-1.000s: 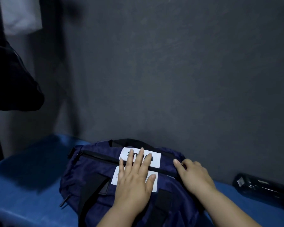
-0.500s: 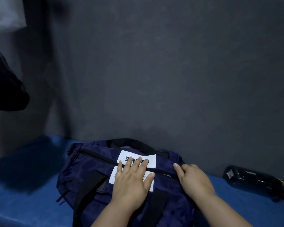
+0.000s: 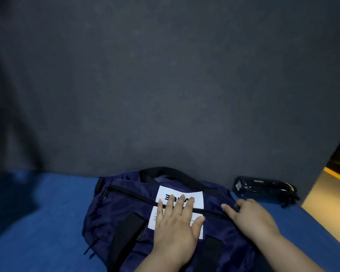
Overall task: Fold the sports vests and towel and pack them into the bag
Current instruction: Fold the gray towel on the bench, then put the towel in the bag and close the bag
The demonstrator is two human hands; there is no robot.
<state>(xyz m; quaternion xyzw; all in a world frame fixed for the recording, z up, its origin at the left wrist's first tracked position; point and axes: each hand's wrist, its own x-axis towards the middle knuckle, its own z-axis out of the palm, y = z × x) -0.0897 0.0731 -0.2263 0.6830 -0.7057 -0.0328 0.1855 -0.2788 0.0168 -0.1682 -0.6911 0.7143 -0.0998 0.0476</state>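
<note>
Evidently to steady the zip [image 3: 135, 197], I press my left hand [image 3: 175, 222] flat and open on the bag [image 3: 114, 218], lying on the blue mat [image 3: 37, 213] by the far wall [image 3: 165, 95], while my right hand [image 3: 251, 216] curls at the zip's right end, pinching or not I cannot tell.

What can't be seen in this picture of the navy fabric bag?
Head view:
- Navy fabric bag contents: hidden by its fabric.
- White label print: covered by left hand.
- Right hand grip: fingers curl out of sight.
- Dark glossy object: too dim to name.
</note>
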